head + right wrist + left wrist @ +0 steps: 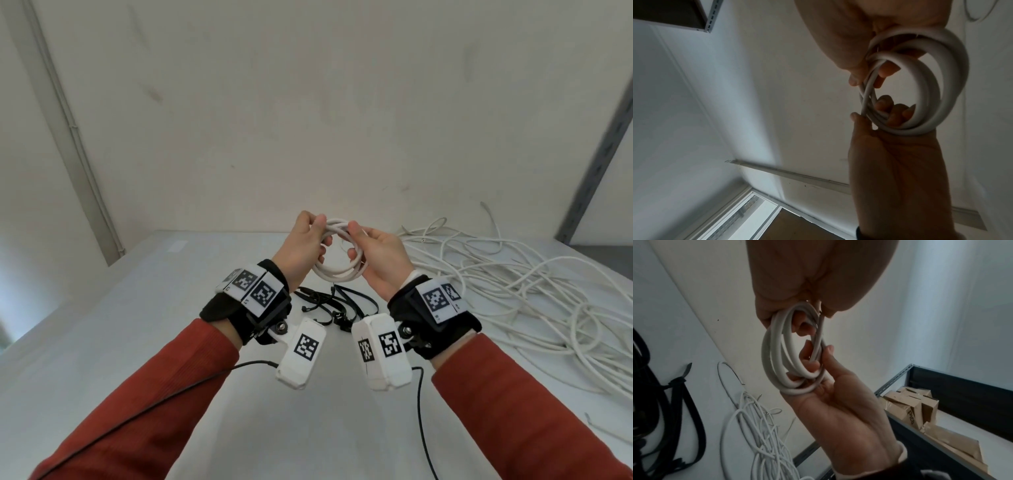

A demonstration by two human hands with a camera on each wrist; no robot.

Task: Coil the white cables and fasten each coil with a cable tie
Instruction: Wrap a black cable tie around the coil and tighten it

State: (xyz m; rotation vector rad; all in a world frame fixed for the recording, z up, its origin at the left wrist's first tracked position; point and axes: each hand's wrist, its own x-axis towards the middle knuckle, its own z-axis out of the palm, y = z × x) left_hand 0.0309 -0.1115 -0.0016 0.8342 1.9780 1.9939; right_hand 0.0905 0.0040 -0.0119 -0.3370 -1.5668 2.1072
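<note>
While both hands — left hand [301, 245], right hand [380, 255] — grip the untied white coil [337, 253], loosening either could let its loops spring apart.

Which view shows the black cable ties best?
Head view: the black cable ties lie in a loose pile on the table beneath the raised hands. Left wrist view catches several at its left edge. Right wrist view shows none.
</note>
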